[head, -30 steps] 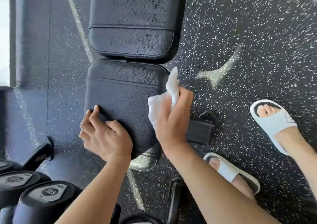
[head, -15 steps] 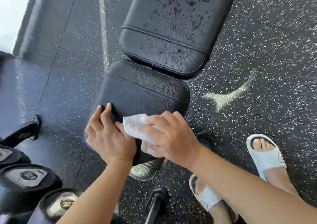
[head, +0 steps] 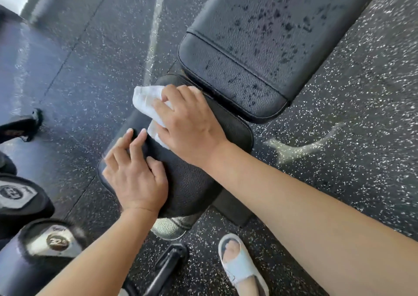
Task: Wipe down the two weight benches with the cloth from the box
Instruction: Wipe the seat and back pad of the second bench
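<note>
Two bare hands work on the near pad of the bench, close together but not touching. Right hand (head: 190, 128) reaches in from lower right, forearm long and nearly straight, palm down, fingers curled over a white cloth (head: 148, 101) and pressing it onto the far left corner of the seat pad (head: 194, 182). Cloth is crumpled, thin and soft-looking, bunched under the fingers, with a loose lobe sticking out past the fingertips toward the pad's edge. Left hand (head: 135, 175) comes up from lower left, palm down on the near left part of the same pad, fingers extended and slightly spread, holding nothing. Seat pad: black, pebbled leather-like cover, rounded corners, dry-looking. Just beyond it, separated by a narrow gap, lies the back pad (head: 260, 53), same black cover with a stitched seam across its near end, spotted with dark wet-looking blotches. Bench long axis runs diagonally, from lower left near the person up to upper right. Floor (head: 339, 159) is black rubber flecked with white, with a pale painted line running up from the pad. Dumbbells (head: 34, 239) with hexagonal ends sit at lower left. One foot in a pale slide sandal (head: 239, 266) stands near the bench's foot, lower centre.
</note>
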